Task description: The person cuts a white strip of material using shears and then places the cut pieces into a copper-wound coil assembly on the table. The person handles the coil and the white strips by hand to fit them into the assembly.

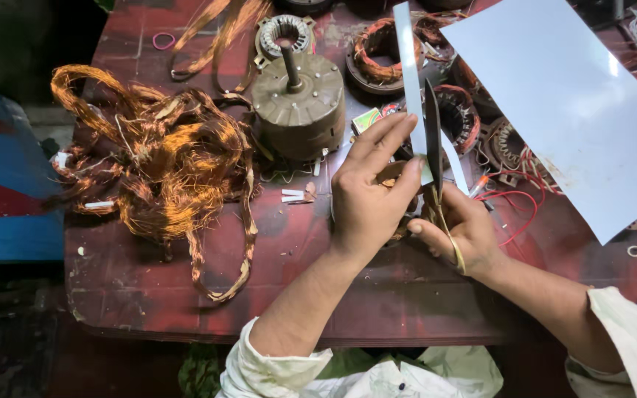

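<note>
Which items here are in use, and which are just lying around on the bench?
In use:
left hand holding the white paper strip
right hand working the scissors on that strip

Lying about:
tangled copper wire
motor housing with shaft
wound stators
large white sheet
red wires

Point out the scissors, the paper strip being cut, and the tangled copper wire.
scissors point(433, 136), head view, on the dark blade.
paper strip point(409, 66), head view, upper part.
copper wire point(164, 158), head view, middle of the tangle.
</note>
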